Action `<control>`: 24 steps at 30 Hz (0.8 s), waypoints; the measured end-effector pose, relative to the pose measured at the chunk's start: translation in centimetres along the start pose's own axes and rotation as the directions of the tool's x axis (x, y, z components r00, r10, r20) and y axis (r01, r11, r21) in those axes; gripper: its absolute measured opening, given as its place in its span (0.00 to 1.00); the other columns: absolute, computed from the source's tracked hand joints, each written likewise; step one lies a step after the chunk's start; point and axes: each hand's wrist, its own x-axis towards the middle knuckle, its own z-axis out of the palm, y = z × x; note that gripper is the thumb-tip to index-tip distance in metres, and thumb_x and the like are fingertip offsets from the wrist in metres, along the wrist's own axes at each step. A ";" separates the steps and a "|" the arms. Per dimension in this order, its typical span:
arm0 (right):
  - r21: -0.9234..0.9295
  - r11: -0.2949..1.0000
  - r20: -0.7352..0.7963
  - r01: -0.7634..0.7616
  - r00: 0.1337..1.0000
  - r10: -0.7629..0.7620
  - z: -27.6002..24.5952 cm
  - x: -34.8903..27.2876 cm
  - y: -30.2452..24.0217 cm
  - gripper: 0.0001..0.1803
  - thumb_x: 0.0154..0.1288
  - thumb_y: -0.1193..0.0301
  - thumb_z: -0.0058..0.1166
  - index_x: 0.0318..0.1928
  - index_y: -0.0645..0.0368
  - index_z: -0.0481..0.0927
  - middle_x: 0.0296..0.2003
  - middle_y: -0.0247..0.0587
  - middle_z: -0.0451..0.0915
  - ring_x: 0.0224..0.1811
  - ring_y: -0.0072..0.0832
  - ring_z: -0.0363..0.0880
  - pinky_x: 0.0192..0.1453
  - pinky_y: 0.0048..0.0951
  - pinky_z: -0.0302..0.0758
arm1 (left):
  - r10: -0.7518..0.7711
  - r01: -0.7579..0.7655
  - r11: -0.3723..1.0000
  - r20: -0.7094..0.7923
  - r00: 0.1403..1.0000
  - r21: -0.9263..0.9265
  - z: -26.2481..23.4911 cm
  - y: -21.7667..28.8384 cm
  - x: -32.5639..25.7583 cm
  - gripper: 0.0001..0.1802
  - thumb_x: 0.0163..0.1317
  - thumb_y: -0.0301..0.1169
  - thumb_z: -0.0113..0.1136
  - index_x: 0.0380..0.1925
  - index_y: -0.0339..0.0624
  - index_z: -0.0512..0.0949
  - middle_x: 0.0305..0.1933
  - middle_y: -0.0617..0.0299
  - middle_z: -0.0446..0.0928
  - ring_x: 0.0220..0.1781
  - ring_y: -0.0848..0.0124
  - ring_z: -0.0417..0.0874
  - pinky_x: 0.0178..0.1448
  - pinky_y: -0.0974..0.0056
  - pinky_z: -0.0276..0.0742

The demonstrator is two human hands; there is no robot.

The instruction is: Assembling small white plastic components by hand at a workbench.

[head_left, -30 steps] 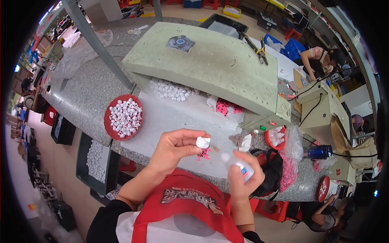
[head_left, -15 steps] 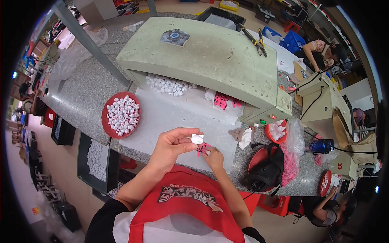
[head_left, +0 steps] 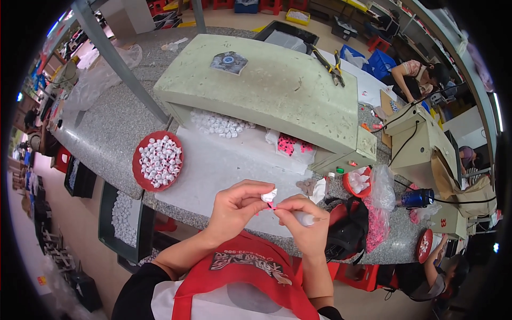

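My left hand (head_left: pixel 234 208) is closed in a pinch round a small white moulded piece (head_left: pixel 269 195), held up over the front edge of the worktop. Right against it, my right hand (head_left: pixel 305 220) pinches a tiny pink and black piece (head_left: pixel 270 205) at the underside of the white one; whether the two are joined I cannot tell. A small translucent bottle with a thin needle tip (head_left: pixel 305 218) lies across the fingers of my right hand. Beneath both hands spreads a white paper sheet (head_left: pixel 213 168).
A red bowl (head_left: pixel 136 173) of white pieces stands left. Ahead is a pale green metal housing (head_left: pixel 266 80) with pliers (head_left: pixel 335 70) on top and white and pink pieces under it. To the right lie a black bag (head_left: pixel 346 226) and a blue cup (head_left: pixel 417 198). Co-workers sit at right.
My right hand has risen from the pink and black pieces on the paper to meet the left. It now holds one such piece and the bottle. My left hand has shifted slightly right.
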 end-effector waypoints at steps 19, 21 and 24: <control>-0.282 0.913 -0.003 0.293 0.952 -0.307 0.2 -0.8 0.5 0.13 0.43 0.82 0.62 0.33 0.63 0.79 0.26 0.37 0.76 0.25 0.19 0.73 0.27 0.17 0.68 | 0.192 -0.203 0.977 0.154 0.969 0.065 0.8 1.4 -0.7 0.14 0.50 0.12 0.53 0.39 0.29 0.75 0.45 0.47 0.73 0.46 0.64 0.77 0.47 0.67 0.76; -0.282 0.913 -0.005 0.294 0.951 -0.308 0.2 -0.8 0.3 0.12 0.42 0.83 0.62 0.32 0.63 0.79 0.26 0.37 0.76 0.24 0.19 0.73 0.26 0.17 0.68 | 0.210 -0.230 0.966 0.157 0.965 0.122 0.8 1.6 -0.8 0.14 0.50 0.12 0.54 0.39 0.30 0.76 0.44 0.47 0.74 0.45 0.64 0.78 0.46 0.67 0.76; -0.274 0.927 0.004 0.256 0.964 -0.265 0.1 -0.7 0.2 0.11 0.42 0.83 0.62 0.30 0.64 0.79 0.25 0.37 0.76 0.24 0.18 0.73 0.26 0.17 0.68 | 0.242 -0.275 0.938 0.167 0.956 0.210 0.8 1.5 -0.9 0.13 0.50 0.13 0.55 0.38 0.31 0.76 0.43 0.48 0.75 0.43 0.65 0.78 0.45 0.68 0.77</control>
